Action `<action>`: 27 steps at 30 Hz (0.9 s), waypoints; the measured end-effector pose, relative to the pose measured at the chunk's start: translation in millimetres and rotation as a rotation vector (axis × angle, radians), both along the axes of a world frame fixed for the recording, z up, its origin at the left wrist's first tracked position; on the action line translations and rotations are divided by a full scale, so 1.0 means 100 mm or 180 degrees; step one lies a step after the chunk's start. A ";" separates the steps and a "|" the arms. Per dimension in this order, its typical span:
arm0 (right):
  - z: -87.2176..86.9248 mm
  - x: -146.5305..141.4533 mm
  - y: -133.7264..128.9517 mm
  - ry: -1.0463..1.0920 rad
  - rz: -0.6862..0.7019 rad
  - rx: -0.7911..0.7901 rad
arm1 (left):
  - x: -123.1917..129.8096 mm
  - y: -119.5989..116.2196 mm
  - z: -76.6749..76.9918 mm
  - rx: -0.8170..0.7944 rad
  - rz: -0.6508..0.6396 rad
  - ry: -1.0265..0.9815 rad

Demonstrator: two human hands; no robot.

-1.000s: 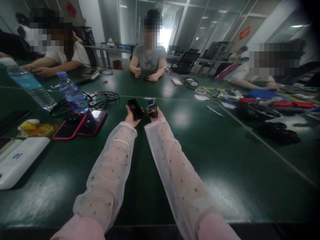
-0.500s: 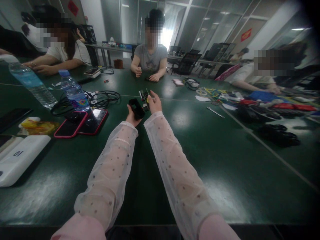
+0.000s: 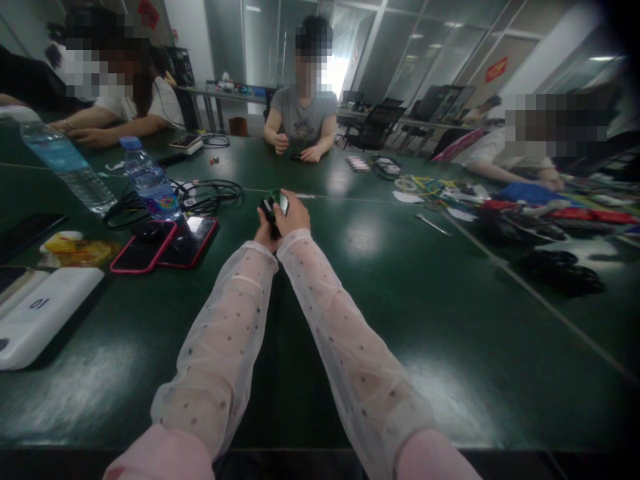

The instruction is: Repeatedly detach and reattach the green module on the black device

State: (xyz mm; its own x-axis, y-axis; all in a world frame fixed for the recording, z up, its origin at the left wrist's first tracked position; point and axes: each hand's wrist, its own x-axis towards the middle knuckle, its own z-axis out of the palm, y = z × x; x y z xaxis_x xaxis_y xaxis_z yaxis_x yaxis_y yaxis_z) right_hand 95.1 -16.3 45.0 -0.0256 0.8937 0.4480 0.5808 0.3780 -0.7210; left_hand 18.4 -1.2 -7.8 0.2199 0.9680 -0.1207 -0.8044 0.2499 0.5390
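Out over the table, my left hand (image 3: 263, 233) is wrapped round a small black plastic case (image 3: 269, 212), its thumb along the near left side. My right hand (image 3: 296, 217) is closed on a small circuit board (image 3: 285, 203) with a pale, shiny part and a bit of green. The board is right up against the case's right side. Whether it sits inside the case cannot be made out, since my right fingers cover much of both. Sheer dotted sleeves cover both forearms.
To the left are two red-rimmed phones (image 3: 189, 243), water bottles (image 3: 153, 183), black cables (image 3: 215, 193) and a white power bank (image 3: 55, 317). A metal tool (image 3: 433, 225), tangled wires (image 3: 425, 185) and black bundles (image 3: 563, 272) lie right. Several people sit round the green table (image 3: 400, 320).
My right hand has moved left and brought the circuit board against the black case. The case has turned, so its broad open face shows less. My left hand has barely moved.
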 end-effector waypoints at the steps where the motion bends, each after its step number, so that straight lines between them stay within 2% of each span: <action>1: 0.00 -0.01 -0.02 -0.0051 -0.0078 -0.0031 | 0.00 -0.01 0.01 -0.0009 -0.0035 -0.0030; 6: -0.04 -0.04 -0.06 -0.0130 -0.0160 -0.0130 | 0.01 -0.06 0.06 -0.0037 -0.0007 -0.0200; 9: -0.07 0.00 0.07 0.0233 -0.0072 -0.0138 | -0.01 -0.04 0.03 -0.0181 0.0112 -0.0307; 12: -0.14 0.10 0.27 0.1109 -0.0085 -0.0420 | -0.04 0.02 -0.01 -0.0516 0.0322 -0.0405; 15: -0.26 0.26 0.42 0.2460 -0.0016 -0.1172 | -0.07 0.06 -0.01 -0.0742 0.0470 -0.0504; 19: -0.48 0.55 0.40 0.3950 0.0344 -0.2018 | -0.08 0.03 0.02 -0.0803 0.0396 -0.0436; 21: -0.58 0.69 0.35 0.4573 0.0590 -0.2190 | -0.07 0.01 0.04 -0.0802 0.0413 -0.0388; 24: -0.64 0.80 0.32 0.5025 0.0754 -0.2083 | -0.06 -0.01 0.06 -0.0795 0.0479 -0.0270; 27: -0.65 0.80 0.33 0.4962 0.0756 -0.2149 | -0.04 -0.01 0.07 -0.0882 0.0500 -0.0067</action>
